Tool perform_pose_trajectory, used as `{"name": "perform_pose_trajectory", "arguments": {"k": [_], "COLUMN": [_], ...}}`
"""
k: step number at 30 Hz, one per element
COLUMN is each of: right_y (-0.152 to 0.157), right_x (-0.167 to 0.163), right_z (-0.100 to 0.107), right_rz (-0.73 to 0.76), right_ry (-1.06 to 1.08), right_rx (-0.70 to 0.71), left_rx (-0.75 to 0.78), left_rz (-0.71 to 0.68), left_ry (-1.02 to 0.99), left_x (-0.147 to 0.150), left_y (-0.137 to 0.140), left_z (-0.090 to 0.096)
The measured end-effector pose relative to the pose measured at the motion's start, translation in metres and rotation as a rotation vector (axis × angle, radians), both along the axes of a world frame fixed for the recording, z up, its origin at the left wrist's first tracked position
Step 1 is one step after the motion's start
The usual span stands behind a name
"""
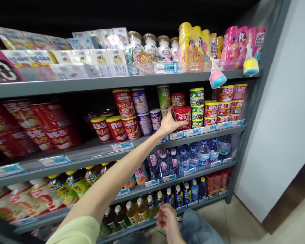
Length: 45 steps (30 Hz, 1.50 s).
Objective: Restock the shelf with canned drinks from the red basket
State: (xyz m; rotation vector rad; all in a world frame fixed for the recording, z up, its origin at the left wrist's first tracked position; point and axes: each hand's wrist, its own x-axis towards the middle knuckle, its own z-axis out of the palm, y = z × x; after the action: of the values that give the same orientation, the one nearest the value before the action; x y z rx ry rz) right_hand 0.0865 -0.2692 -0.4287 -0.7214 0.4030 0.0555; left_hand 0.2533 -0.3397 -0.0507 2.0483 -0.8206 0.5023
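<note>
The left arm reaches up and forward from the lower left, a pale yellow sleeve (74, 230) at its upper end and the elbow nearly straight. The left hand (170, 122) is at the red can (182, 112) on the second shelf (152, 142) from the top. Its bent fingers lie at the can's upper left edge, and the thumb points right across the can's lower front. This grip is curved about the can's left side; whether it is clamped tight I cannot tell. The right hand (167, 218) is well below the red can, in front of the lower shelves, its grip loosely bent with the fingertips apart from the thumb; a jeans-clad knee (200, 228) is just beside it.

One smaller red can (178, 99) shows above and behind the red can. Just right of the red can stand three green cans (197, 110) in one stack, and beyond them three front stacks of yellow-lidded tubs (225, 109). Left of it, past one tall green can (163, 96), are three white-and-purple cans (144, 123), then four front red cups (117, 128) with yellow lids, one of them stacked. Above the red can, on the top shelf, are four white bottles (150, 44) with gold-brown caps, one yellow pack (193, 44) and one pink pack (235, 47). Two pouches (217, 78) hang to its upper right. Directly below it stand clear water bottles (184, 161), too crowded to count.
</note>
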Motion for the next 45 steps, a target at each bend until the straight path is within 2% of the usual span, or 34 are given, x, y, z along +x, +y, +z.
{"name": "perform_pose_trajectory", "arguments": {"k": [9, 15, 24, 26, 28, 30, 32, 35, 37, 39, 41, 45], "right_y": [-0.004, -0.005, -0.001, -0.002, -0.004, -0.007, -0.009, -0.012, -0.014, -0.013, -0.010, 0.003], "right_x": [-0.015, -0.021, -0.026, -0.027, -0.028, -0.029, -0.031, -0.037, -0.041, -0.045, -0.047, -0.051], "right_z": [0.013, 0.023, 0.025, 0.026, 0.027, 0.028, 0.030, 0.037, 0.043, 0.049, 0.055, 0.067], "right_rz": [-0.016, 0.008, 0.018, 0.013, 0.003, -0.001, 0.008, 0.044, 0.066, 0.076, 0.097, 0.150], "right_ry": [0.009, 0.022, 0.007, 0.007, -0.001, -0.009, -0.007, -0.007, -0.006, 0.008, -0.004, -0.040], "right_rx": [-0.013, -0.031, -0.076, -0.082, -0.082, -0.080, -0.079, -0.085, -0.097, -0.101, -0.080, -0.111], "left_rx": [0.040, 0.046, 0.051, 0.045, 0.044, 0.093, 0.224, 0.471, 0.561, 0.626, 0.667, 0.638], "left_rz": [0.089, 0.044, 0.018, -0.021, -0.055, -0.097, -0.155, -0.204, -0.147, 0.056, 0.362, 0.883], "left_ry": [-0.009, -0.037, -0.019, -0.087, -0.220, -0.376, -0.458, -0.327, -0.188, -0.089, 0.008, 0.319], "left_x": [-0.008, -0.006, -0.003, -0.009, -0.024, -0.047, -0.074, -0.108, -0.123, -0.137, -0.153, -0.202], "left_y": [-0.003, -0.003, -0.007, 0.001, 0.021, 0.054, 0.100, 0.183, 0.246, 0.314, 0.387, 0.525], "left_z": [-0.002, -0.006, -0.014, -0.019, -0.024, -0.032, -0.045, -0.078, -0.112, -0.153, -0.196, -0.276]}}
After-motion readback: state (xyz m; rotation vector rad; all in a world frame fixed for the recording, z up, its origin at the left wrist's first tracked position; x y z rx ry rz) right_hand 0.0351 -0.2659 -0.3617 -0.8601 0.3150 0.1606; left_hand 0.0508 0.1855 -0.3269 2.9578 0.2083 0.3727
